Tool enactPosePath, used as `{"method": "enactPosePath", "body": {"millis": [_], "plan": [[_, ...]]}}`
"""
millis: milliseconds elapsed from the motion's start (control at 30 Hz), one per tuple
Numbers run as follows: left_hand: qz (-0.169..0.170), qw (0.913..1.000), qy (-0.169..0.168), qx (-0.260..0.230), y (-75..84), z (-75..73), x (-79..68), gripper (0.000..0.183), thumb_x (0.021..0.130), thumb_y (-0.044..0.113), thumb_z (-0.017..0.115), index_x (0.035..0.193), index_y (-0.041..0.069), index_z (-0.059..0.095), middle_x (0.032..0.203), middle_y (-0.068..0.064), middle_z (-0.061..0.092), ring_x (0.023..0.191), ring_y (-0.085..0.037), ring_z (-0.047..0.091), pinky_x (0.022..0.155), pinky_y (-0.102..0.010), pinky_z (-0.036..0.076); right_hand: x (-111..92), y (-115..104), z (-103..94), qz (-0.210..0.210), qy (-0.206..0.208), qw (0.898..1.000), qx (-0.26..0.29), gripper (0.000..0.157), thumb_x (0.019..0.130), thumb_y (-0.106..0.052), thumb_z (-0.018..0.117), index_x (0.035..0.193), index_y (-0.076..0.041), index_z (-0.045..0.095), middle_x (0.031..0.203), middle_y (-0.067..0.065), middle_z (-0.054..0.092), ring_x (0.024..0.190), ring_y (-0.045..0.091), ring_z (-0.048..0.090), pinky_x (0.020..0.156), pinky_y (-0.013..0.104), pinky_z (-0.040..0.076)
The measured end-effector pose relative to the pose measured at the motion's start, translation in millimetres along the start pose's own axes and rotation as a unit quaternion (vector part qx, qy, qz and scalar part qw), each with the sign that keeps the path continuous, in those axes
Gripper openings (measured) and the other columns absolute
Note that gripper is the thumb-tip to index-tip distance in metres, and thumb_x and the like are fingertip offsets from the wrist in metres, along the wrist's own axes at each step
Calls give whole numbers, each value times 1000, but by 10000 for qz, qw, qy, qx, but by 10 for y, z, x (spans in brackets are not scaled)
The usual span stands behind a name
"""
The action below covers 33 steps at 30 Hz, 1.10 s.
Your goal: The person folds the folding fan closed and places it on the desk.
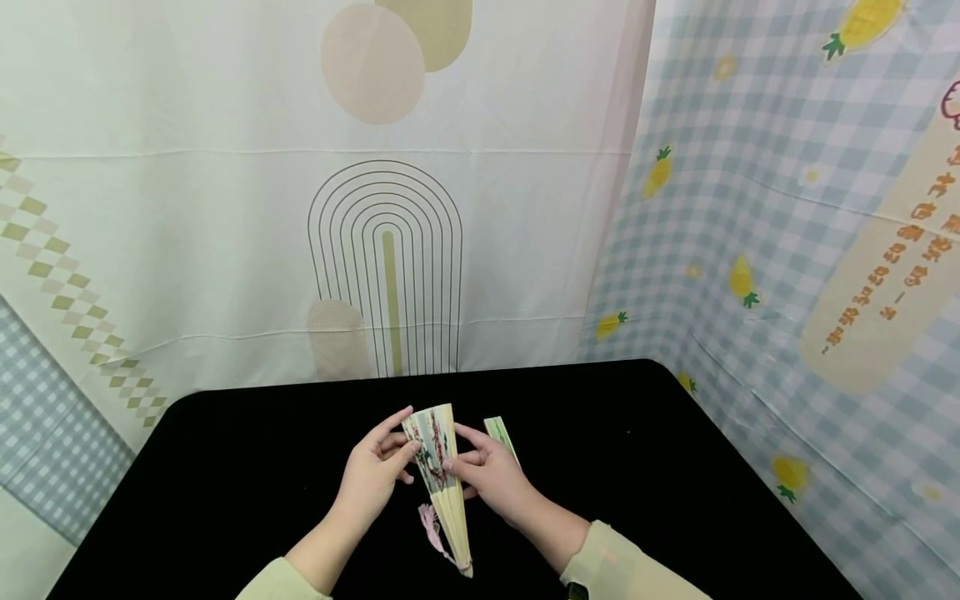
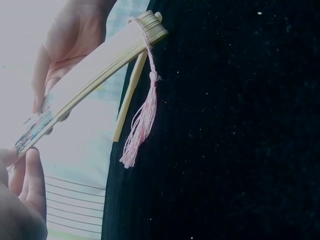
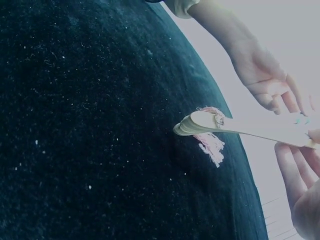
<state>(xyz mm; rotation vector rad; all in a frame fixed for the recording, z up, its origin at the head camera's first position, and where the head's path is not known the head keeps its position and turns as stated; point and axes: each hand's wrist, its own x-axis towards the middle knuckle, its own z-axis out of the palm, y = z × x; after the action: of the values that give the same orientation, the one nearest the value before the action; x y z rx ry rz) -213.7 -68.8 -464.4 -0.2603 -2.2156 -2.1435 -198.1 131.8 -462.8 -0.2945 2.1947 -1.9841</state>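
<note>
A folding fan (image 1: 435, 467) with a flower-painted leaf and pale slatted ribs is spread slightly, its narrow pivot end toward the person. My left hand (image 1: 371, 479) pinches its left edge near the wide top, thumb in front. On the opposite edge, my right hand (image 1: 495, 479) grips the leaf between thumb and fingers. From the pivot hangs a pink tassel (image 2: 142, 115), seen clearly in the left wrist view. The fan's ribs (image 3: 200, 122) fan out only a little, stacked close at the pivot in the right wrist view.
Behind the right hand lies a narrow green-patterned strip (image 1: 498, 429), partly hidden by that hand. The black-covered table (image 1: 247, 450) has rounded far corners. A pale printed curtain (image 1: 525, 250) hangs behind it, with a blue checked curtain (image 1: 720, 217) at the right.
</note>
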Motion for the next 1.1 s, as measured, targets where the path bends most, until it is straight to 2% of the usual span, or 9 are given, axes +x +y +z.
{"method": "enactPosePath", "body": {"millis": [133,367,467,1100], "plan": [[7,10000,19,-46,1,14,0,53,91,-1,69,140,17,58,96,-14,70,75,-38,65,54,-31,58,-6,-18,9,13,3,10000,-41,64,94,-17,71,150,-8,42,103,15,74,82,26,73,63,37,61],[-13,10000,-7,-32,-8,30,0,53,91,-1,69,140,16,58,97,-14,70,74,-23,66,54,-31,58,-20,-50,27,-36,61,9994,-329,64,93,-20,72,150,-10,44,103,13,74,82,21,72,61,34,60],[-23,10000,-34,-5,-3,33,1,52,91,0,69,140,15,57,97,-14,70,74,-20,66,55,-31,58,-18,-44,34,-36,87,9990,-441,63,93,-21,73,149,-12,46,102,12,75,82,20,72,60,33,59],[-179,9997,-66,141,10,57,-1,52,91,1,69,139,19,59,99,-14,69,78,-26,66,55,-31,58,-19,-2,63,-146,-134,9986,-498,61,94,-16,71,149,-13,46,100,13,75,79,20,72,57,33,60]]}}
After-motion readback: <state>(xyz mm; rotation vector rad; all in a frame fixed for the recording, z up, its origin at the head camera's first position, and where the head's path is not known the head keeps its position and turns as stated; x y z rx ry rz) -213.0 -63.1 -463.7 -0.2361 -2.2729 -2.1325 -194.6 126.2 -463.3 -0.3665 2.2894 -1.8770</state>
